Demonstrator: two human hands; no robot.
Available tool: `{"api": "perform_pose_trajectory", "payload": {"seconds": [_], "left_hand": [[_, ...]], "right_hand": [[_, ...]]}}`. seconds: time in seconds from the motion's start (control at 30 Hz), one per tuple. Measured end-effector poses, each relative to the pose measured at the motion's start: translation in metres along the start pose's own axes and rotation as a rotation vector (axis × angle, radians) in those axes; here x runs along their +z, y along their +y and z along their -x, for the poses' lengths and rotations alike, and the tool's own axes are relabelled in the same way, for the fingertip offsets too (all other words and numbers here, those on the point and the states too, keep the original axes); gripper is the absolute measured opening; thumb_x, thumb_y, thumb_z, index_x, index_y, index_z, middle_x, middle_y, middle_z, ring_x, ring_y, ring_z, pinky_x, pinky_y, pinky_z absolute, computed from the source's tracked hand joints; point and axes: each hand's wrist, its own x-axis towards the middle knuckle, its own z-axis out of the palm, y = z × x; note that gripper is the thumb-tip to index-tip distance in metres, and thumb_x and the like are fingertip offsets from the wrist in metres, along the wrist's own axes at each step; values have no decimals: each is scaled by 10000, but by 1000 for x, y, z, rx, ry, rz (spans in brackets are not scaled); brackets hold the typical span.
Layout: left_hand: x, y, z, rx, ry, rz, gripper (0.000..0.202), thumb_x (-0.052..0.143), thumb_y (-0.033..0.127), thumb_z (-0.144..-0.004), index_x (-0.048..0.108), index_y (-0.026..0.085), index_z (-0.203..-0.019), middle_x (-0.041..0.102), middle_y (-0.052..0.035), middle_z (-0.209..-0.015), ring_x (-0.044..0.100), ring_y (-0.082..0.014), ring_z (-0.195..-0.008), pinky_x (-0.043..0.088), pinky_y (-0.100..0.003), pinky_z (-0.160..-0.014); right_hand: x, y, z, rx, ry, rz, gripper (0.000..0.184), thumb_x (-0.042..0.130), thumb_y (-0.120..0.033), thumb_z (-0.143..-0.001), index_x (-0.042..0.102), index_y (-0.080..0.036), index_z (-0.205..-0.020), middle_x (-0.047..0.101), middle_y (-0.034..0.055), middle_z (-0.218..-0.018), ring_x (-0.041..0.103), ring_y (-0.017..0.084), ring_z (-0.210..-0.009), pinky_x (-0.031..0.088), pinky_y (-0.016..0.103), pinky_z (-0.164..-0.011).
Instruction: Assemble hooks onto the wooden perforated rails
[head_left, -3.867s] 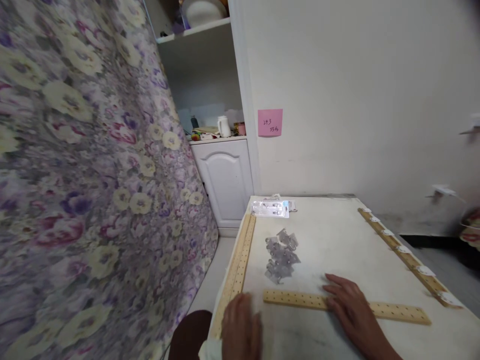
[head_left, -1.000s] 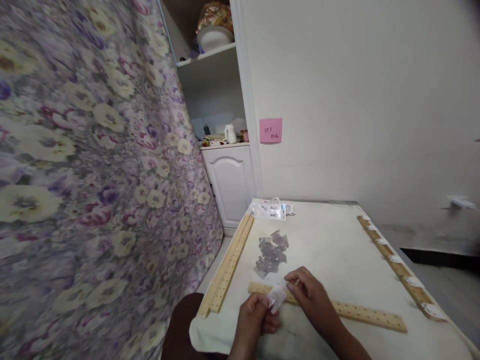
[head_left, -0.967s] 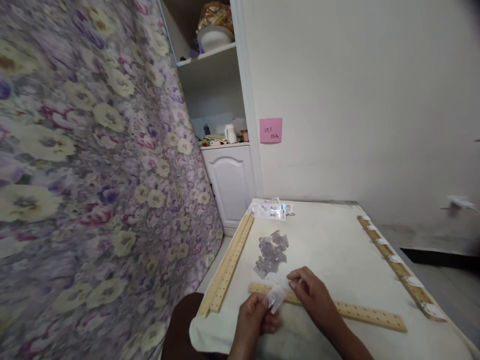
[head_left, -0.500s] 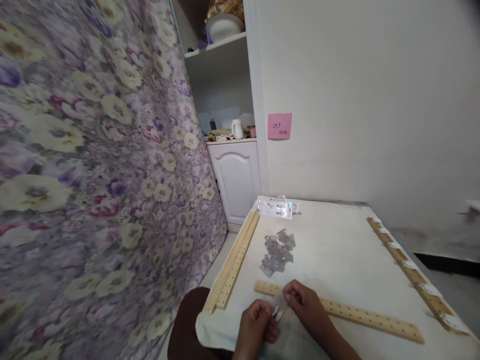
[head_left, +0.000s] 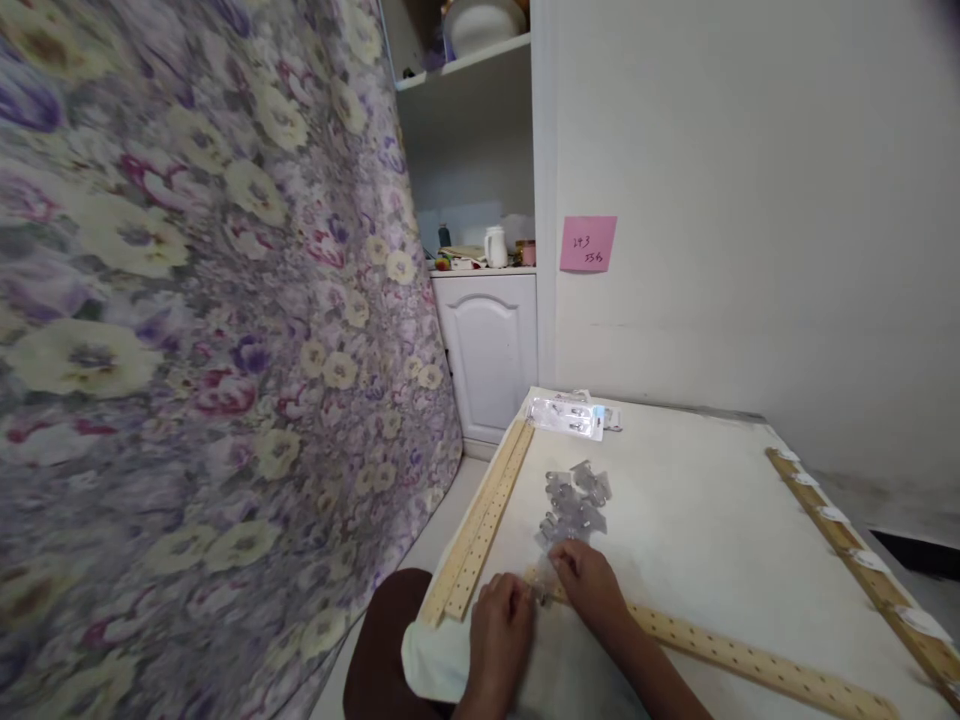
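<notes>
My left hand (head_left: 501,625) and my right hand (head_left: 591,588) meet at the left end of a perforated wooden strip (head_left: 739,657) lying across the near part of the white table (head_left: 705,500). Both hands are closed in a pinch around a small clear plastic hook (head_left: 541,590) held against the strip's end; the piece is mostly hidden by the fingers. Just beyond my hands lies a pile of clear plastic hooks (head_left: 576,497).
Two perforated wooden strips (head_left: 486,520) lie along the table's left edge. Another strip with white hooks on it (head_left: 862,550) runs down the right side. A clear packet (head_left: 566,415) lies at the far edge. A floral cloth (head_left: 187,330) hangs on the left, a white cabinet (head_left: 491,345) behind.
My hands took a clear hook and brought it down onto the left end of the near strip. The camera has swung left, so the table sits further right.
</notes>
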Motion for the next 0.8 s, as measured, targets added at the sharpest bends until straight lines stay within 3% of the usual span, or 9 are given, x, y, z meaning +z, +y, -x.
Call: {"api": "perform_pose_trajectory", "payload": {"seconds": [0.33, 0.8], "left_hand": [[5, -5, -5, 37, 3, -178, 249, 392, 262, -885, 539, 202, -693, 574, -30, -744, 545, -190, -750, 386, -299, -690], [5, -8, -6, 14, 5, -118, 268, 411, 306, -896, 537, 204, -682, 570, -29, -764, 541, -191, -765, 386, -307, -702]], "right_hand": [[24, 3, 2, -61, 163, 156, 205, 412, -178, -854, 613, -218, -861, 637, 25, -821, 613, 176, -760, 439, 276, -696], [25, 1, 8, -138, 199, 298, 227, 409, -193, -906, 632, -237, -897, 651, 16, -826, 620, 160, -752, 451, 259, -688]]}}
